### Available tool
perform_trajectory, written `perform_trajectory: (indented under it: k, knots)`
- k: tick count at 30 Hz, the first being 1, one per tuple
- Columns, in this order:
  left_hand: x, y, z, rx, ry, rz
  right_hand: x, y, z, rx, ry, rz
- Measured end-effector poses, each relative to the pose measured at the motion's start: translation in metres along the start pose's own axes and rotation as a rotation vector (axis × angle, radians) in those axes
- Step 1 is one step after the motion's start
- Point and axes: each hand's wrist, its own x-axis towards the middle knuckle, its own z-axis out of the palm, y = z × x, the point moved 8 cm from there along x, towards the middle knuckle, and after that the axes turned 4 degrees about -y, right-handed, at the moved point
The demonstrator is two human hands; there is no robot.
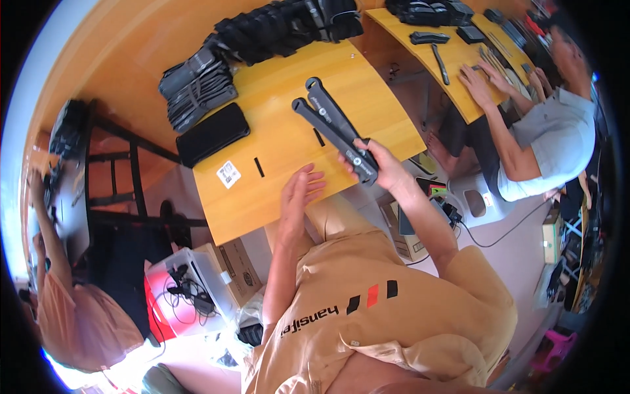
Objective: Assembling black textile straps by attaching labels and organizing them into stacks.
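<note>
My right hand [386, 165] is closed round the lower ends of two long black straps [335, 125] with white print, held over the front right of the yellow wooden table [289, 217]. The straps fan apart slightly, and each far end is rounded like a loop. My left hand [302, 190] is above the table's front edge, palm turned inward, fingers stretched out with nothing in them. A short black strip [319, 136] lies on the tabletop close to the straps, and another black strip [258, 167] lies further left.
A flat black pouch [213, 134], a white printed label [228, 175] and stacked black straps [197, 92] occupy the table's left side. A long black pile [282, 29] lines its back. Co-workers sit on both sides, one at another yellow table [420, 56]. A bin of cables [190, 289] stands lower left.
</note>
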Motion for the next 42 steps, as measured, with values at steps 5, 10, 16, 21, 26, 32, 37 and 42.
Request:
perform_trajectory:
  k: [5,10,16,21,26,32,37,42]
  knots:
    - [-0.009,0.005,0.033,-0.271,-0.039,0.000,-0.004,0.015,0.061,-0.298,0.024,-0.186]
    - [-0.025,0.010,0.025,-0.095,0.056,0.055,-0.001,0.021,0.083,-0.448,0.009,-0.223]
    - [-0.026,0.008,0.012,0.128,0.132,0.155,-0.002,0.021,0.089,-0.588,0.004,-0.343]
    - [-0.023,0.002,0.002,0.140,0.127,0.227,-0.007,0.017,0.089,-1.066,0.070,-0.448]
    - [-0.022,-0.013,0.003,-0.090,0.076,0.045,-0.002,0.028,0.071,-1.061,0.089,-0.330]
    - [-0.023,-0.004,0.017,-0.258,0.069,0.108,0.001,0.034,0.077,-0.644,0.025,-0.268]
    - [-0.025,-0.001,0.012,-0.278,0.060,0.099,-0.001,0.037,0.085,-0.488,0.007,-0.141]
    - [-0.032,0.003,0.011,-0.205,-0.085,-0.015,-0.008,0.037,0.084,-0.594,-0.050,-0.142]
